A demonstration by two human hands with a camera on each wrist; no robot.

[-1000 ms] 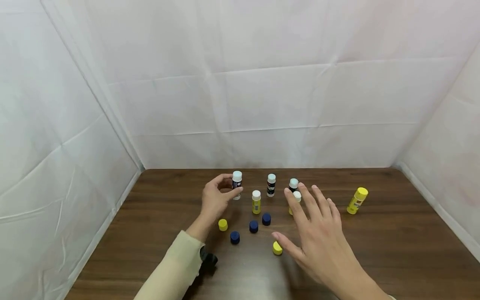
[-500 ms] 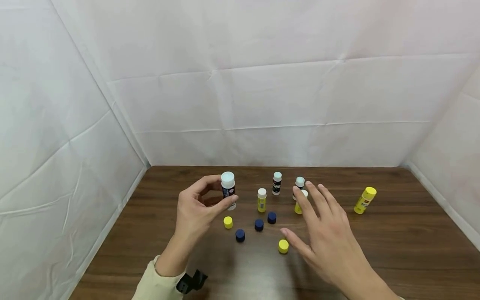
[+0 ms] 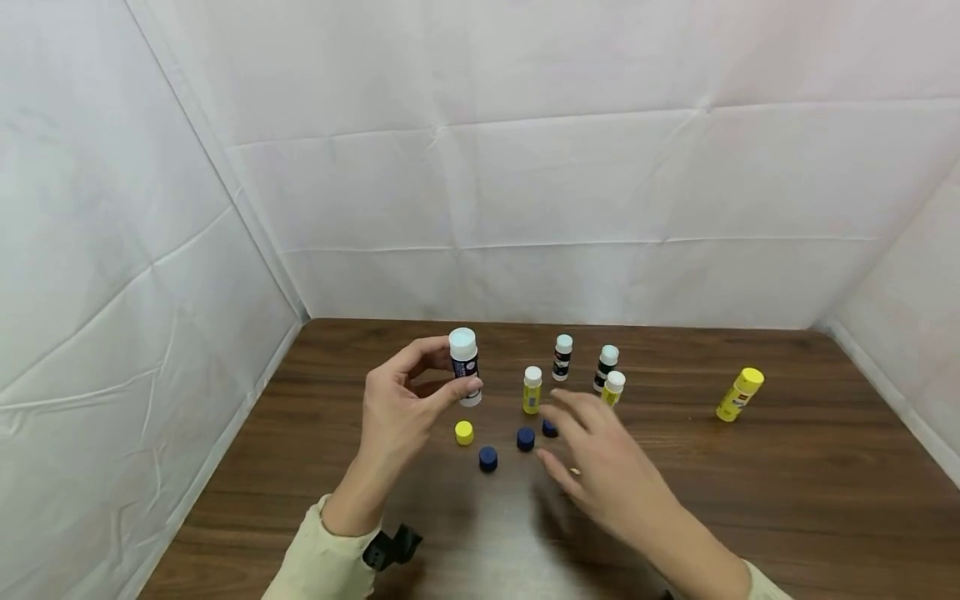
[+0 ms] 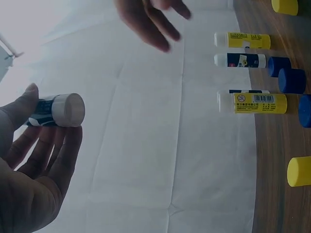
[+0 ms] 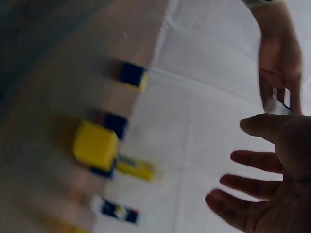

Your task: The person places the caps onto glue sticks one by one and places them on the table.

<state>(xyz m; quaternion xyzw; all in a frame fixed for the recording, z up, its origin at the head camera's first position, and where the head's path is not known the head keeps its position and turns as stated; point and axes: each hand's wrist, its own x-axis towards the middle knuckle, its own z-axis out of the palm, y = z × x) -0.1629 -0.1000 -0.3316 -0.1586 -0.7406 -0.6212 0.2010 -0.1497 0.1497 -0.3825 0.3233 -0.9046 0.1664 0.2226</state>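
Observation:
My left hand (image 3: 401, 408) grips a dark blue glue stick (image 3: 465, 362) between thumb and fingers, held upright above the table with its white end up. In the left wrist view the white end (image 4: 70, 109) of that stick shows uncapped. My right hand (image 3: 600, 454) hovers over the table with fingers spread and slightly bent, nothing between them. It partly covers a blue cap (image 3: 550, 428) and nearly hides a yellow cap, which the right wrist view shows as a yellow cap (image 5: 95, 145). Two more blue caps (image 3: 526, 438) and another yellow cap (image 3: 464, 432) lie between the hands.
Behind the hands stand a yellow glue stick (image 3: 532, 392), a dark blue one (image 3: 562, 358), and a second dark blue one (image 3: 606, 367) beside another yellow one (image 3: 613, 387). A capped yellow glue stick (image 3: 739, 395) stands farther right. White cloth walls (image 3: 480, 208) enclose the wooden table (image 3: 787, 500).
My left hand has lifted the dark blue glue stick off the table and drawn it nearer. The right hand has moved left and lower, over the near yellow cap.

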